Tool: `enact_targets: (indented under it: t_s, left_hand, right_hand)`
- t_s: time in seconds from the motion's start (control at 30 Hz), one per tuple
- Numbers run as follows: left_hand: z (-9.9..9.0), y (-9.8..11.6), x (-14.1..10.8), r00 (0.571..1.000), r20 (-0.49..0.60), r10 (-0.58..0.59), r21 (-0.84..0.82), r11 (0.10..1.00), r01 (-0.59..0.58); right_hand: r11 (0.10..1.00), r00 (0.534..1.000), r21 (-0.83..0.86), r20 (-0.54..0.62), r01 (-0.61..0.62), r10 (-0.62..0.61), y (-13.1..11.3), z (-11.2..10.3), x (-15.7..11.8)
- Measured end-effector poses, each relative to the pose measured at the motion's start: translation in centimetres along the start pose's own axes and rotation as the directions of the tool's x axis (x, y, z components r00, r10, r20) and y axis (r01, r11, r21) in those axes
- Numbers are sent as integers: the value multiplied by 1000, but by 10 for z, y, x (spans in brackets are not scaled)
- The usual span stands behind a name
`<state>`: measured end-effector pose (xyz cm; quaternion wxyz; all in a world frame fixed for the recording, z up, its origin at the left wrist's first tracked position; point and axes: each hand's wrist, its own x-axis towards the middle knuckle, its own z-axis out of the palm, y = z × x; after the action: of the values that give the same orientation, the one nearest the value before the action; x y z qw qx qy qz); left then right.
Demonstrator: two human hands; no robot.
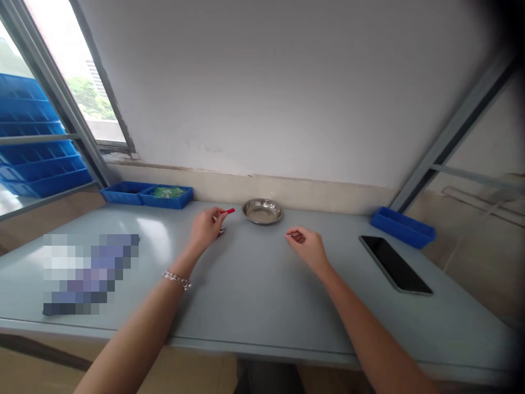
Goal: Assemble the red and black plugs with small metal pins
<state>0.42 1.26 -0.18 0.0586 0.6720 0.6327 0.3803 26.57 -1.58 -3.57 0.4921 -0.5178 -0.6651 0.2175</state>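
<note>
my left hand (206, 229) reaches out over the grey table (254, 284), fingers pinched shut on a small red stick-like piece (228, 211). the piece pokes out of my fingertips toward two o'clock from the hand, so most of its visible length lies beyond the grip, not inside it. its long axis runs nearly level, left to right, tipped a little upward at the far end, and the free red end points at the steel bowl (262, 210). that end sits just beside the bowl's left rim, at about nine o'clock from the bowl, not touching it as far as i can tell. under my left fingers, at about four o'clock from the hand, there is something small and dark; it is too small to name.

my right hand (307, 245) rests low over the table at about five o'clock from the bowl, fingers curled in loosely. a tiny thin thing (289, 235) seems to be nipped between thumb and forefinger, pointing toward nine o'clock; i cannot tell what it is.

a bracelet (177, 279) sits on my left wrist. at three o'clock from my right hand lies a dark phone (394, 264), screen up, with a blue tray (402, 226) just behind it. two more blue trays (146, 195) stand against the wall at ten o'clock from my left hand.
</note>
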Motion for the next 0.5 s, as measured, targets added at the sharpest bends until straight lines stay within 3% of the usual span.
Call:
enact_targets:
  t_s: [0.07, 0.2, 0.37, 0.5]
  left_hand:
    - [-1, -15, 6, 996, -85, 8, 150, 989, 5]
    - [-1, -36, 9, 981, -149, -126, 302, 939, 166]
    - [1, -45, 8, 961, -90, -262, 322, 905, 277]
    - [3, -48, 7, 960, -28, -277, 309, 911, 272]
  right_hand:
    - [999, 1000, -50, -25, -13, 12, 2, -1, 1]
    - [993, 999, -117, -31, -35, 31, 7, 0, 2]
    - [983, 1000, -185, 3, -2, 3, 18, 5, 4]
    - [910, 992, -394, 74, 126, -105, 22, 8, 3]
